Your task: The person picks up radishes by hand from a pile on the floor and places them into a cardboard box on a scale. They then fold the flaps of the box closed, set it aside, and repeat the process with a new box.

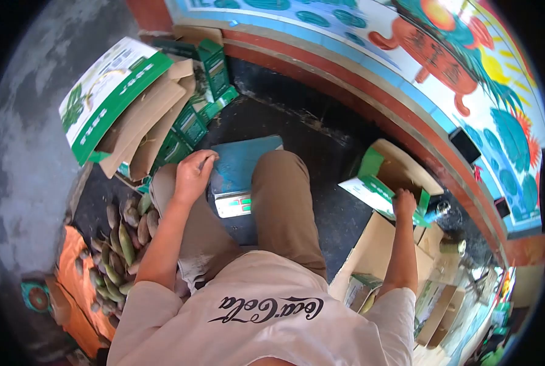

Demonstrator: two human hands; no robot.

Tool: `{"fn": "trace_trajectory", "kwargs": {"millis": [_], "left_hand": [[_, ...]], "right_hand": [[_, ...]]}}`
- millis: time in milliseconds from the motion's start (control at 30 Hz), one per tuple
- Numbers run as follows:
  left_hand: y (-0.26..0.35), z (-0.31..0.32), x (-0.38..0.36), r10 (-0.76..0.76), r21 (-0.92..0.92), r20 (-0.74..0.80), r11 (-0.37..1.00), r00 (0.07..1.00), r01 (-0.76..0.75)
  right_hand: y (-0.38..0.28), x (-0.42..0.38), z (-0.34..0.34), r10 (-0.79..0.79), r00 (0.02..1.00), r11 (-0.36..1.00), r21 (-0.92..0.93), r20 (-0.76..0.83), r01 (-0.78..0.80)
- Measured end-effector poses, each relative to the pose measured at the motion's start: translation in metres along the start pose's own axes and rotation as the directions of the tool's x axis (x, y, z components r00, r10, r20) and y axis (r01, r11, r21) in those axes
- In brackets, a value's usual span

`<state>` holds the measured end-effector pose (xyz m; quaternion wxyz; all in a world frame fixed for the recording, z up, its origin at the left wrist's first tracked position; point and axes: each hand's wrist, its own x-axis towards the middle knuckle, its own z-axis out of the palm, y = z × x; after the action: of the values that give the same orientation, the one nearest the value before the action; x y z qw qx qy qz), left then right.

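My left hand is closed, its fingers curled above my left knee, beside the blue top of a weighing scale. Whatever it may hold is hidden. The scale stands on the dark floor between my legs, its lit display facing me. Out to the right, my right hand grips the edge of an open green-and-white cardboard box. The box is tilted, with its brown inside showing.
A pile of long green and brownish tubers or fruits lies left, beside orange sheeting. Green-and-white cartons are stacked at upper left. More open cardboard lies at right. A painted wall borders the far side.
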<state>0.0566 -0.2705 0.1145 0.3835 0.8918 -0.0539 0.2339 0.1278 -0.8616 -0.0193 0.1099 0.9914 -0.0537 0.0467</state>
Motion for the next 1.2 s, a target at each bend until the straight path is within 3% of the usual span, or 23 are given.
{"fn": "trace_trajectory", "kwargs": {"millis": [133,367,433,700,833,933,1033,1100,1200], "left_hand": [[-0.005,-0.010,-0.005,-0.022,0.010,-0.022,1.000,1.000,0.022],[-0.011,-0.024,-0.010,-0.084,-0.068,-0.113,0.995,0.990,0.076],[-0.014,-0.027,-0.012,-0.106,-0.103,-0.138,0.990,0.985,0.092],[-0.017,-0.039,-0.020,-0.166,-0.147,-0.180,0.979,0.970,0.141],[-0.020,-0.043,-0.022,-0.131,-0.137,-0.258,0.986,0.957,0.098],[-0.013,-0.057,-0.028,-0.169,-0.210,-0.394,0.973,0.903,0.090],[-0.029,-0.078,-0.039,-0.224,-0.268,-0.632,0.961,0.742,0.062],[-0.044,-0.091,-0.050,-0.375,-0.447,-0.683,0.893,0.627,0.047],[-0.097,-0.100,-0.073,-0.420,-0.370,-0.760,0.907,0.496,0.201]], "right_hand": [[-0.004,-0.008,-0.003,-0.101,0.995,0.995,0.003,0.020,0.101],[-0.020,0.001,-0.060,-0.160,0.955,0.981,0.067,-0.251,0.182],[-0.022,0.005,-0.075,-0.126,0.961,0.981,0.115,-0.248,0.158],[-0.098,0.011,-0.153,-0.258,0.852,0.917,0.162,-0.456,0.364],[-0.157,0.025,-0.188,-0.375,0.736,0.834,0.143,-0.563,0.533],[-0.201,0.040,-0.199,-0.451,0.653,0.761,0.120,-0.608,0.638],[-0.246,0.052,-0.205,-0.530,0.573,0.679,0.091,-0.625,0.728],[-0.274,0.054,-0.208,-0.582,0.523,0.622,0.073,-0.622,0.779],[-0.311,0.052,-0.204,-0.639,0.445,0.527,0.064,-0.628,0.847]]}}
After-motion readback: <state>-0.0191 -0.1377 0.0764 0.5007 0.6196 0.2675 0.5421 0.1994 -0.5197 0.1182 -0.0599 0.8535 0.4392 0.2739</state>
